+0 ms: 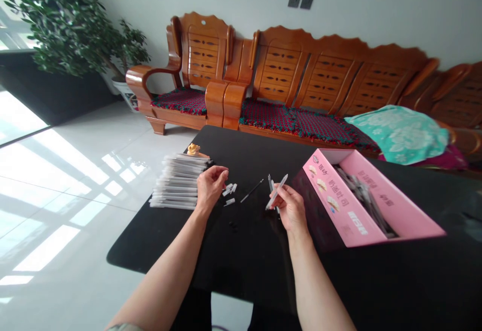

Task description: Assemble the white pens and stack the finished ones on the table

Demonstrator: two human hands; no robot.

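Note:
My right hand (292, 209) grips a translucent white pen barrel (277, 190), tilted with its tip up. Dark pen refills (270, 184) show just behind that hand, on or near the table. My left hand (211, 186) is closed, thumb and fingers together; whatever it holds is hidden. Right beside it lie several white pen caps (229, 189). Between the hands a single thin refill (252, 191) rests on the black table. Left of my left hand, a stack of white pen barrels (175, 183) is laid out in parallel. Small dark bits (233, 224) lie nearer to me.
A pink box (335, 205) with dark, thin pieces (367, 195) inside stands at the right. The black table (158, 245) has a small tan figurine (193, 149) at its far left. Behind are a wooden sofa (282, 65), a turquoise cloth (402, 132) and a potted plant (86, 34).

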